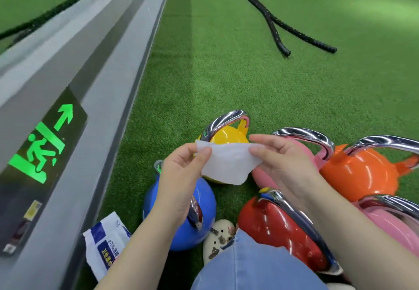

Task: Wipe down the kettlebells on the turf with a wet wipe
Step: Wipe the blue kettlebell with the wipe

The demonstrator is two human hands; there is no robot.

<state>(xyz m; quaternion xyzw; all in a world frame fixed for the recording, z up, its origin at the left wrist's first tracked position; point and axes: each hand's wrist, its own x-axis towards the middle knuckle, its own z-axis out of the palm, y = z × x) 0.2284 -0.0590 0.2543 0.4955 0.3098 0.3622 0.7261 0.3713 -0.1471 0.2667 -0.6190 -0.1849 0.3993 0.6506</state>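
Note:
Both hands hold a white wet wipe [229, 163] spread between them above the kettlebells. My left hand [181, 176] pinches its left corner; my right hand [278, 160] pinches its right edge. Below stand several chrome-handled kettlebells on green turf [226, 74]: yellow [226, 136] behind the wipe, blue [204, 201] under my left wrist, red [272, 224] under my right forearm, orange [360, 171] at right, a pink one [301, 151] behind my right hand and another pink one [390, 224] at the right edge.
A white and blue wipe packet [106, 239] lies on the turf by a grey wall base [90, 67] with a lit green exit sign [43, 144]. Black battle ropes [278, 28] lie farther out. My denim-clad knee [254, 264] and cream clog [217, 237] sit between the kettlebells.

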